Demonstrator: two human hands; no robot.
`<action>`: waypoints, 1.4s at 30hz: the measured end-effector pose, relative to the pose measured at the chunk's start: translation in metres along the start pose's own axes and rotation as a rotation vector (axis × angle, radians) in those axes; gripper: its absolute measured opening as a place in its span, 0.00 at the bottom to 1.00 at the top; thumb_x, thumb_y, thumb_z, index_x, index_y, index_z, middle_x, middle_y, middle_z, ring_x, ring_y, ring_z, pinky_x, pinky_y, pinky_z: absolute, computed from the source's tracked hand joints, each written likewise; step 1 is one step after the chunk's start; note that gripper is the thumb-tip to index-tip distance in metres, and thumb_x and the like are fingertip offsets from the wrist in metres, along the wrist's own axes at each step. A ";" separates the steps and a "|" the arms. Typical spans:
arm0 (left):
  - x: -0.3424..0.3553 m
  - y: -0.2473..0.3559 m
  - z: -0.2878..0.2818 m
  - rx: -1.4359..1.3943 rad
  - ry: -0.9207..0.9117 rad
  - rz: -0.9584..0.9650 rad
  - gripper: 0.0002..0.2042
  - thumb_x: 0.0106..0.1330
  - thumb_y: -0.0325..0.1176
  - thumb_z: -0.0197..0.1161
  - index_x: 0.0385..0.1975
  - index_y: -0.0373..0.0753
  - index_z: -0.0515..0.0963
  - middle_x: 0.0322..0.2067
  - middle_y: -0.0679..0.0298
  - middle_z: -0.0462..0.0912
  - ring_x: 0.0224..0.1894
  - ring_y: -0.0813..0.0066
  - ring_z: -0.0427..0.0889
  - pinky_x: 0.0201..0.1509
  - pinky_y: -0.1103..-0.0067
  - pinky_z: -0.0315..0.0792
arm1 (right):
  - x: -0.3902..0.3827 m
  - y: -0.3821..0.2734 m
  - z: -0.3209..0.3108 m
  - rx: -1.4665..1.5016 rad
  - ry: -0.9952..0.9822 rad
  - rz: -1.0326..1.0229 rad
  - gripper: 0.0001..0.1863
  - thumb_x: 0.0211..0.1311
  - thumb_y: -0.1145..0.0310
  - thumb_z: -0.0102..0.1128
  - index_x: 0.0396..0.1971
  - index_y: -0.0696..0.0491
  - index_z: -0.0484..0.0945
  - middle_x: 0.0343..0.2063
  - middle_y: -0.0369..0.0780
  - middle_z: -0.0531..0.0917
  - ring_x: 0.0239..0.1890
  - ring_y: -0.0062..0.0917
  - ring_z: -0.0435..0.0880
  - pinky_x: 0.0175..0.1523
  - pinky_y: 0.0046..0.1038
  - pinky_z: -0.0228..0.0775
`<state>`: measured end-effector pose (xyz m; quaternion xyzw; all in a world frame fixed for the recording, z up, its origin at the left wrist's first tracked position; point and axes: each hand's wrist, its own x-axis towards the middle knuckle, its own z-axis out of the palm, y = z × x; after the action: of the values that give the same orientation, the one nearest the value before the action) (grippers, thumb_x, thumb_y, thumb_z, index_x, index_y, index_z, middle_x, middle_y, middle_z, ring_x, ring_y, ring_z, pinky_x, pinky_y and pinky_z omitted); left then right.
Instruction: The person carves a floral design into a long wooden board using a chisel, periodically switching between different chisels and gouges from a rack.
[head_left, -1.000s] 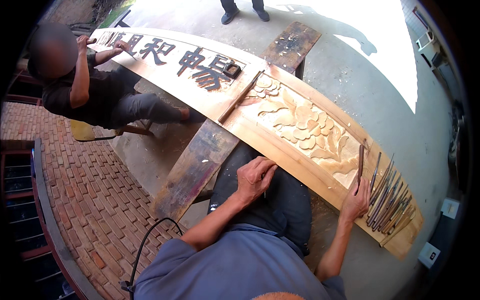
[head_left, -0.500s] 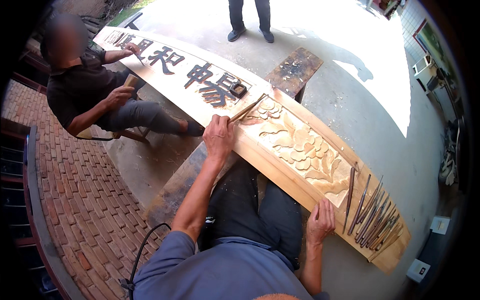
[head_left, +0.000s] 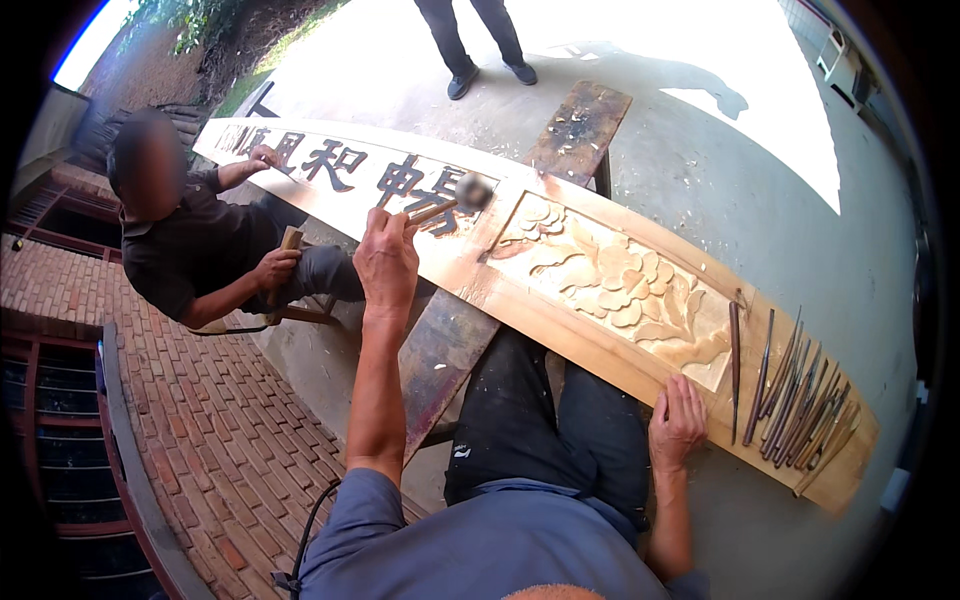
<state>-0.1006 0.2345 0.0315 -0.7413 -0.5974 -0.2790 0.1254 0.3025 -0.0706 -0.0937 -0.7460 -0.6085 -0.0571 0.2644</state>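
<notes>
My left hand (head_left: 388,255) is closed on a thin stick-shaped tool (head_left: 432,211) with a pale shaft. Its far end meets a small dark pot (head_left: 473,190), blurred, on the long wooden board (head_left: 590,352) beside the black carved characters (head_left: 395,185). Whether the tip is inside the pot I cannot tell. On the board's near edge lies my right hand (head_left: 677,425), fingers stretched out over the wood and holding nothing. Between my hands runs a carved flower relief (head_left: 625,275) in a recessed panel. Several slim carving tools (head_left: 805,405) lie right of my right hand.
A co-worker (head_left: 185,235) sits at the far left, one hand on the board and the other on a wooden mallet (head_left: 287,255). Worn benches (head_left: 580,120) support the board. Another person's legs (head_left: 470,45) stand beyond it. Brick paving (head_left: 200,440) lies at left.
My left hand has moved left with the tool, whose far end has gone from the flower panel's corner to the dark pot. The whole view has shifted. My right hand still rests on the edge.
</notes>
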 end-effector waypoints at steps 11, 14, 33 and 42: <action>0.046 0.010 -0.019 0.202 -0.186 0.113 0.03 0.75 0.29 0.69 0.41 0.38 0.85 0.44 0.54 0.84 0.40 0.49 0.91 0.41 0.58 0.83 | 0.006 0.007 -0.009 0.048 0.027 -0.007 0.12 0.71 0.77 0.71 0.52 0.57 0.90 0.53 0.43 0.93 0.58 0.42 0.92 0.64 0.43 0.82; 0.021 0.064 -0.062 0.093 -0.054 0.059 0.05 0.79 0.33 0.69 0.43 0.40 0.83 0.42 0.57 0.84 0.37 0.50 0.90 0.37 0.60 0.82 | 0.001 -0.001 -0.017 0.115 0.052 -0.009 0.17 0.68 0.79 0.73 0.56 0.57 0.88 0.52 0.45 0.93 0.57 0.45 0.92 0.61 0.43 0.84; -0.241 0.222 -0.120 -1.158 -0.426 0.391 0.34 0.75 0.50 0.75 0.75 0.39 0.75 0.46 0.58 0.87 0.41 0.55 0.91 0.39 0.67 0.85 | 0.018 -0.049 -0.085 0.484 0.165 0.158 0.24 0.86 0.49 0.62 0.58 0.57 0.88 0.26 0.44 0.91 0.28 0.36 0.92 0.36 0.37 0.82; -0.239 0.207 -0.059 -1.068 -0.148 0.214 0.29 0.69 0.28 0.79 0.70 0.36 0.81 0.30 0.61 0.89 0.28 0.64 0.90 0.31 0.71 0.81 | 0.014 -0.106 -0.109 0.738 -0.087 0.089 0.43 0.88 0.34 0.48 0.49 0.66 0.90 0.25 0.39 0.85 0.28 0.23 0.84 0.35 0.25 0.76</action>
<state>0.0503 -0.0435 -0.0249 -0.7762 -0.3011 -0.4762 -0.2829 0.2326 -0.0962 0.0399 -0.6281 -0.5657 0.2096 0.4915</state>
